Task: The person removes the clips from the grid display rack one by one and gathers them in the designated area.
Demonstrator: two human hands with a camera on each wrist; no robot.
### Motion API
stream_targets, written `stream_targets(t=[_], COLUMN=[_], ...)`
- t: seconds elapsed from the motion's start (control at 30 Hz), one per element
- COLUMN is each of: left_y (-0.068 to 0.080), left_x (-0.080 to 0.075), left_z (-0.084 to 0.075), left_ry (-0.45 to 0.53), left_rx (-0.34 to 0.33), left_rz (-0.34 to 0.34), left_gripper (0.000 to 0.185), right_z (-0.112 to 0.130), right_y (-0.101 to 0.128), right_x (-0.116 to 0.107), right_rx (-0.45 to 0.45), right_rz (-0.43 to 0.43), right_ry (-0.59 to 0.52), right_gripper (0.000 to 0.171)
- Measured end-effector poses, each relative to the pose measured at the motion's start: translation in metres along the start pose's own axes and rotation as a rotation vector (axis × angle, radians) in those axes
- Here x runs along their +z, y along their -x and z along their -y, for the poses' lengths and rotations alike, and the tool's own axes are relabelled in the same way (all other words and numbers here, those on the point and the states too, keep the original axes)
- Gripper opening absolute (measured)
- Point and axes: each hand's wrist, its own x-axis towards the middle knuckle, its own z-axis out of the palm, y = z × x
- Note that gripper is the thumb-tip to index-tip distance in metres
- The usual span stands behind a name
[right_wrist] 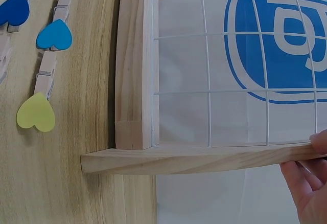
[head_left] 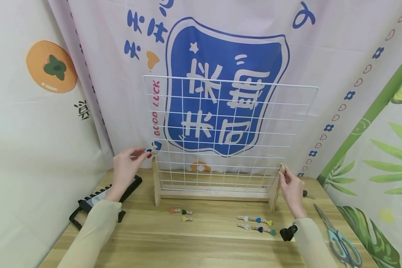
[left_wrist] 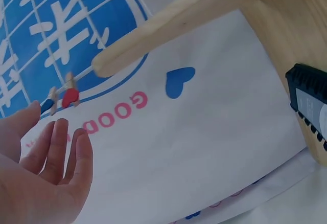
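Observation:
A white wire grid (head_left: 207,126) stands upright in a wooden stand (head_left: 214,195). At the grid's lower left edge are a clothespin with a blue heart (left_wrist: 47,105) and, close beside it, one with a red heart (left_wrist: 70,97). My left hand (head_left: 127,163) pinches the blue-heart clothespin near the top of the left post (head_left: 156,182); in the left wrist view the other fingers are spread under it. My right hand (head_left: 290,186) grips the upper end of the right wooden post (right_wrist: 204,161), thumb on the grid side and fingers on the other.
Several heart clothespins lie on the table (head_left: 187,245), including a coral one (head_left: 175,210) and a yellow one (head_left: 267,222). A black device (head_left: 93,199) lies at left. Teal-handled scissors (head_left: 338,238) and a small black object (head_left: 289,233) are at right. Printed curtains hang behind.

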Motion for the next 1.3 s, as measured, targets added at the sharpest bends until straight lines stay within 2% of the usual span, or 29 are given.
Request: stream_targets(t=[0.2,0.7,0.9,1.13,1.3], left_y=[-0.004,-0.010,-0.011,-0.006,0.003], left_x=[0.005,0.008,0.007,-0.001,-0.003], left_z=[0.002,0.004,0.004,0.004,0.005], left_ry=[-0.008,-0.031,-0.012,-0.008,-0.012], left_rx=[-0.007,0.055,0.045,0.045,0.050], left_rz=[0.009,-0.047,-0.086,-0.089,-0.074], left_gripper=[0.016,0.013,0.014,0.013,0.013], right_z=[0.001,0.004,0.003,0.003,0.003], right_y=[-0.001,0.000,0.000,0.001,0.000], right_x=[0.001,0.001,0.002,0.001,0.001], right_rx=[-0.004,-0.009,-0.015,-0.017,-0.010], right_rz=[0.007,-0.004,-0.018,-0.018,-0.013], right_ry=[0.001,0.007,0.013,0.020,0.025], right_gripper=[0.037,0.037,0.036,0.036,0.037])
